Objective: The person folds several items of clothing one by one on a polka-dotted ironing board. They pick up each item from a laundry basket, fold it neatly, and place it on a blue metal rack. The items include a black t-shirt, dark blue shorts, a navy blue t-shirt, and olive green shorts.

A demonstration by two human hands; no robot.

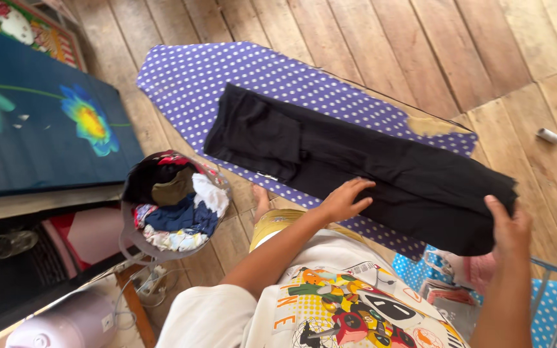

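Black trousers (362, 167) lie flat along the dotted ironing board (188, 80), legs together, waist toward the board's narrow end. My left hand (346, 200) rests palm down, fingers spread, on the near leg, pinning the cloth so it stays smooth. My right hand (509, 229) pinches the hem end, fingers closed on the fabric, drawing it taut. A basket (174, 209) of mixed laundry stands on the floor beside the board.
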